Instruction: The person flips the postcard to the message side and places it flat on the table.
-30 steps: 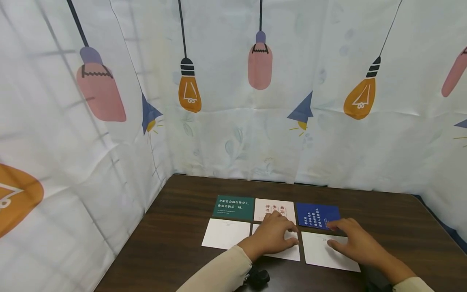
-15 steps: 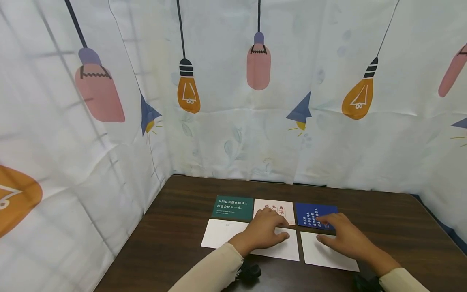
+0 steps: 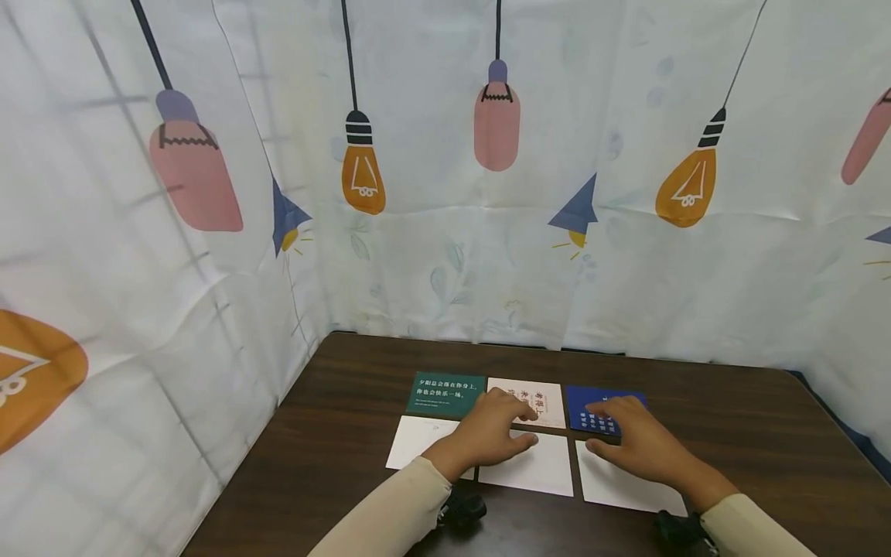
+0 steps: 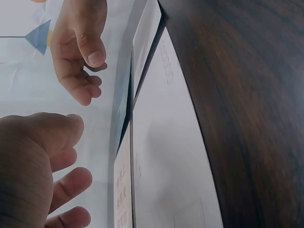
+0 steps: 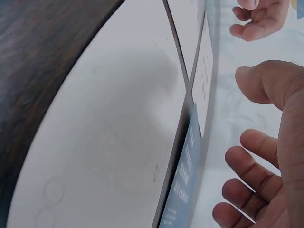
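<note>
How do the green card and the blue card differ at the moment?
The green card has lettering running across; the blue card has lines running up and down. The green card lies left in the far row, the blue card right. Both lie flat with pale lettering.

At ten o'clock in the layout, the green card (image 3: 445, 395) reads "夕阳总会落在你身上,你也会快乐一场" above smaller lines too tiny to read. Red characters on the pale card (image 3: 548, 402) at twelve and white ones on the blue card (image 3: 600, 424) at two are partly covered and unclear
</note>
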The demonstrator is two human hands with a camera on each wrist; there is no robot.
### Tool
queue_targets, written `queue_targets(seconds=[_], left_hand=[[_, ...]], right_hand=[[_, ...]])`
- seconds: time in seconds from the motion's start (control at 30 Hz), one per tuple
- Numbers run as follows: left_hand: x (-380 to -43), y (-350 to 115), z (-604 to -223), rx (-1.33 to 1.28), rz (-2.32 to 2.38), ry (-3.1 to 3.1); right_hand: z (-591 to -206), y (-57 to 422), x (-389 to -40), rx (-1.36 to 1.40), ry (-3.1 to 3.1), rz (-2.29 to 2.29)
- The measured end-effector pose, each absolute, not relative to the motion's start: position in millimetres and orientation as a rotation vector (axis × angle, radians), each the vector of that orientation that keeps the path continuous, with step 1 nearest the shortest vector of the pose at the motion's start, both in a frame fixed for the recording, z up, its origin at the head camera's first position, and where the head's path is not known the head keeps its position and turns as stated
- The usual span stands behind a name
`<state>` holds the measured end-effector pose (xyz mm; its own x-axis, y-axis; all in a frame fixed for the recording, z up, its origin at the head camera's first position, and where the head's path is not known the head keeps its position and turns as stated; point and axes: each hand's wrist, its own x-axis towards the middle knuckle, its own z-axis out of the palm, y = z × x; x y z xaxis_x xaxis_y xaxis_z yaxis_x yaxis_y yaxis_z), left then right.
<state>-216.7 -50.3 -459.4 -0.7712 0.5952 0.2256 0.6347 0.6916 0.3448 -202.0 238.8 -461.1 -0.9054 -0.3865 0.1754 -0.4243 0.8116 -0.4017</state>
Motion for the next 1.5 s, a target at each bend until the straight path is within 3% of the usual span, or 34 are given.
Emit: queue_targets(seconds=[1.5], left_hand=[[-233.8,-132.4,-463.4,-0.808,-0.791,-2.868]], right_hand=[[-458.1,182.7,-229.5,0.76,-2.894,0.689]])
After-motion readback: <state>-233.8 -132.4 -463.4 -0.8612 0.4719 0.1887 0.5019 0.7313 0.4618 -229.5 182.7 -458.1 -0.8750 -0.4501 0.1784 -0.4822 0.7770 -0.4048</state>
